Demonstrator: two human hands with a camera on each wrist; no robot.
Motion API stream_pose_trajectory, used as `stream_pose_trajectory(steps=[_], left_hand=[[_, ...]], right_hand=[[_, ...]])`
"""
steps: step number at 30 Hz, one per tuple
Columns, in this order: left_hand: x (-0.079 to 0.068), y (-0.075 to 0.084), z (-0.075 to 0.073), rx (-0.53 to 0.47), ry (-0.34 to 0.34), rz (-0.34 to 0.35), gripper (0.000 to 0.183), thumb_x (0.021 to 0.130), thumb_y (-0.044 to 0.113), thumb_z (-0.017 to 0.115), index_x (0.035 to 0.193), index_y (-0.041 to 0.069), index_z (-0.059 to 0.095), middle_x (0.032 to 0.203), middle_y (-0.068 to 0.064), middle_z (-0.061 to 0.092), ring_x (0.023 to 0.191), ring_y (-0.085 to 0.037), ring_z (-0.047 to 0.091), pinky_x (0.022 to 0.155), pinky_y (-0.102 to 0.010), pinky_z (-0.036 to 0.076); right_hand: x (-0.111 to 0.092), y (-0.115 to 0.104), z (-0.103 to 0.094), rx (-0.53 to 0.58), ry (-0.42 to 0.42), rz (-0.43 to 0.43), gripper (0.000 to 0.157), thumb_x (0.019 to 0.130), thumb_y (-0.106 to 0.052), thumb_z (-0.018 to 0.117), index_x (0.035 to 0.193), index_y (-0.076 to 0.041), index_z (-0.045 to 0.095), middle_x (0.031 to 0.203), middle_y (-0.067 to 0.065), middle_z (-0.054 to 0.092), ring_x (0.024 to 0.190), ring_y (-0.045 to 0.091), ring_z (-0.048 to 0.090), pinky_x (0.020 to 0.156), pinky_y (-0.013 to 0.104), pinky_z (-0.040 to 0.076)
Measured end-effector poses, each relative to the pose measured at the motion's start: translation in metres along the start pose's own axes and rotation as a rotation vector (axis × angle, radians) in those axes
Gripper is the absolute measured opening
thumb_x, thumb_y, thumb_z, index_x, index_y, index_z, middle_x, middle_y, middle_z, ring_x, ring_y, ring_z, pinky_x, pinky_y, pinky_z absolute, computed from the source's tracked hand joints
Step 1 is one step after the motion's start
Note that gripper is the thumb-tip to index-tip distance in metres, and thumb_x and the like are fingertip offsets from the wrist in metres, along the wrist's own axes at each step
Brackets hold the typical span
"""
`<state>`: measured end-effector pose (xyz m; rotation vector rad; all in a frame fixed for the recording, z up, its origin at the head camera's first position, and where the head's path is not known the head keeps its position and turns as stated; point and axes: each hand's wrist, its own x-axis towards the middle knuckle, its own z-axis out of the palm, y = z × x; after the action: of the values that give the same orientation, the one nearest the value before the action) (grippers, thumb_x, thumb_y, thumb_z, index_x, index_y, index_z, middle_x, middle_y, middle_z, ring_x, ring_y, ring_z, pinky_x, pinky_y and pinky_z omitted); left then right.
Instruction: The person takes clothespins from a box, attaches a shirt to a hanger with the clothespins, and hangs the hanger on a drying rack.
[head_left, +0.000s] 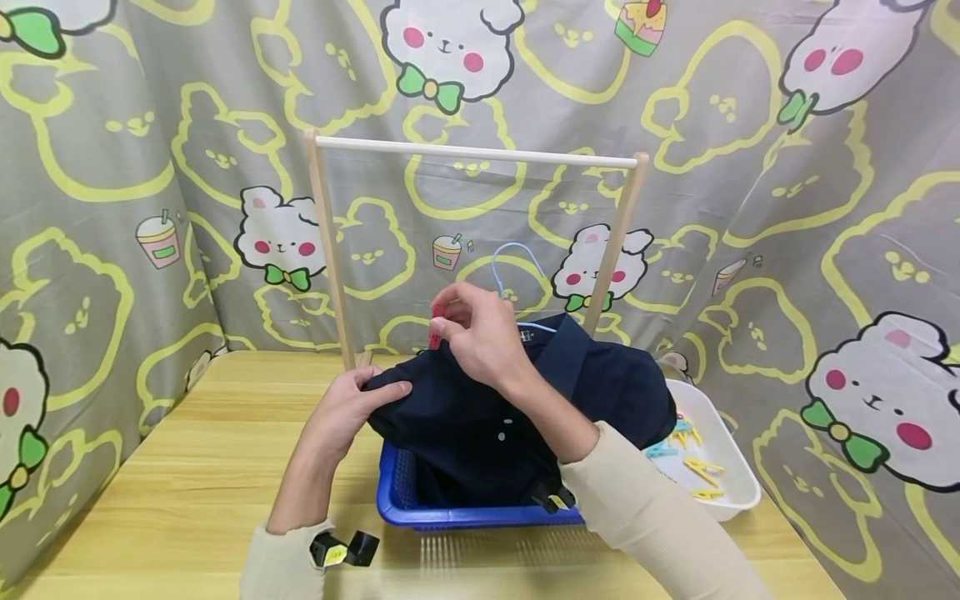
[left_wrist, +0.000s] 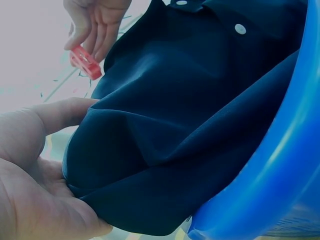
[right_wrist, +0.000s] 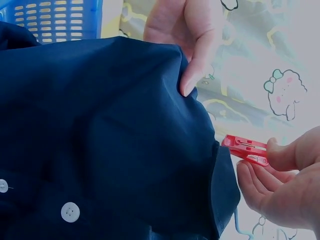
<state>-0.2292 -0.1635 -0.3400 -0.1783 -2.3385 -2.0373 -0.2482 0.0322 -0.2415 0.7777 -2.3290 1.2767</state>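
- Shirt, dark navy in the head view, spreads over a blue basket, its lower part inside; the basket stands on the worktop, well in from the left edge.
- Its end nearest the worktop's left edge is in the left hand, whose grip is grasping the cloth, thumb on top.
- The right hand is raised over the cloth, its grip pinching a red clothespin.
- A light-blue hanger sits in the shirt's neck, hook rising above the collar.
- Near the worktop's right edge, just beside the basket, a white tray holds yellow clothespins and turquoise clothespins.
- At the back edge rises a rack with wooden posts and a white bar, before a patterned curtain.
- Left wrist view: the left thumb and fingers hold the navy cloth from both sides; white buttons show near the top, and the basket's rim curves along the right.
- Right wrist view: the red clothespin sits between right thumb and fingers, its free end at the shirt's edge; whether they touch, I cannot tell.
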Motion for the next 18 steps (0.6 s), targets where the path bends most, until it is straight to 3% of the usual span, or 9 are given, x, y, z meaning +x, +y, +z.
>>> stream_pose_trajectory(steps=[18], left_hand=[[-0.0004,0.0004,0.0009,-0.013,0.0,0.002,0.037,0.084,0.031,0.074,0.082,-0.001,0.055,0.073,-0.004,0.049,0.08,-0.024,0.052,0.073,-0.033,0.043]], right_hand=[[0.001,0.0022,0.0033,0.015,0.002,-0.007,0.008,0.085,-0.002,0.068,0.086,-0.01,0.064,0.077,-0.001,0.07,0.068,0.009,0.067,0.072,0.029,0.05]])
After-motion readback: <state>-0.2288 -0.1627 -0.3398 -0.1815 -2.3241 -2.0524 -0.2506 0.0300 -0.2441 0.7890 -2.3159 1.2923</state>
